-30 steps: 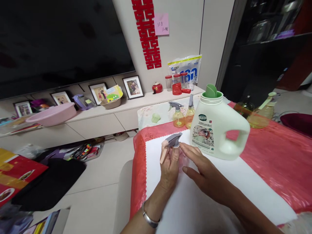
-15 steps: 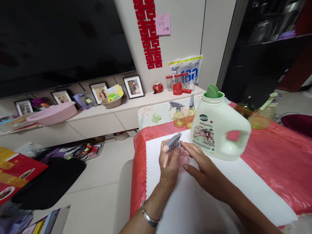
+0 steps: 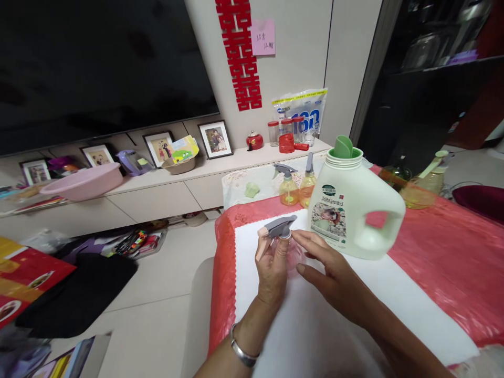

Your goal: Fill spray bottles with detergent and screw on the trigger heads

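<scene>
A small pink see-through spray bottle (image 3: 295, 259) with a grey trigger spray head (image 3: 279, 227) is between my hands over the white sheet (image 3: 252, 273). My left hand (image 3: 272, 270) is closed around the head's neck, its thumb up against the collar. The nozzle end and pale pink trigger point left. Around the bottle's right side curves my right hand (image 3: 325, 262), fingertips at the collar and thumb low against the body. Part of the bottle is hidden by my fingers. Right behind stands a large pale green detergent jug (image 3: 370, 210) with a green cup-like cap (image 3: 344, 147) in its mouth.
Two yellowish spray bottles with grey heads, one in front (image 3: 289, 190), stand behind the sheet. A green lump (image 3: 252, 189) lies left of them. Another spray bottle (image 3: 425, 184) is at the right on the red plastic cover (image 3: 437, 247). Red-lidded jars (image 3: 273, 134) line the back ledge.
The grey spray head has turned on the bottle, its nozzle swinging from facing me toward the left. My left fingers shifted slightly with it; my right hand and the jug stayed about the same.
</scene>
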